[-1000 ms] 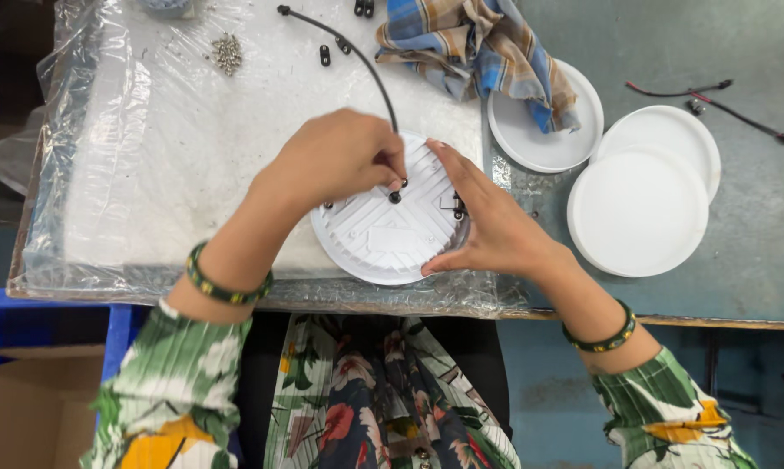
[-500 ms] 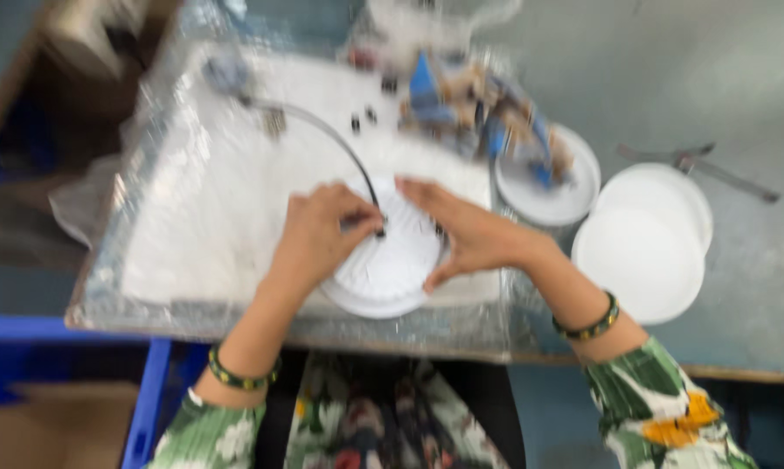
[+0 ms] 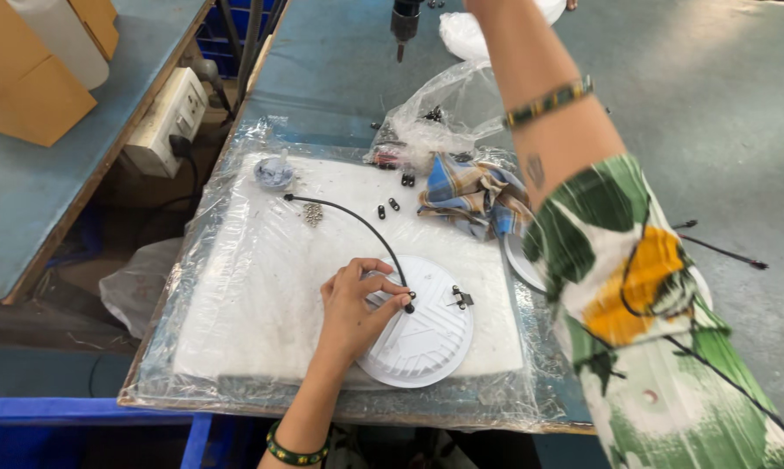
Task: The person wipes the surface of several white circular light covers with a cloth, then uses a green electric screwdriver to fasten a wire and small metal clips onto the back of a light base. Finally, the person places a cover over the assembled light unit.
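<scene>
White round disc (image 3: 426, 343), ribbed face up, lies on the white foam pad (image 3: 261, 287), near the pad's front right corner. Left hand (image 3: 357, 304) rests on the disc's left part, fingers curled narrow, thumb & forefinger pinching the end of the black cable (image 3: 357, 219) where it meets the disc's middle. Cable arcs from there up & left of the disc across the pad. Small metal spring clip (image 3: 459, 298) sits on the disc's upper right rim.

Right arm reaches up past the disc's right side, sleeve w/ green, white & orange print, beaded bracelet (image 3: 548, 102) at the wrist. Right hand is cut off by the top edge of the view; can't tell if it's wide, narrow or holding anything.

Beyond the disc: blue plaid cloth (image 3: 470, 195) just above & right of it; a few small black parts (image 3: 392, 207) between cloth & cable; little pile of screws (image 3: 312, 214) up-left of disc, by the cable's far end. Clear plastic bag (image 3: 435, 117) w/ small dark pieces farther back from the disc. Pad is wrapped in clear plastic & lies on the grey-blue surface (image 3: 713, 130). Powered screwdriver tip (image 3: 403, 26) hangs well beyond the disc, at top of view. White power strip (image 3: 168, 113) far left of disc, between the two surfaces.
</scene>
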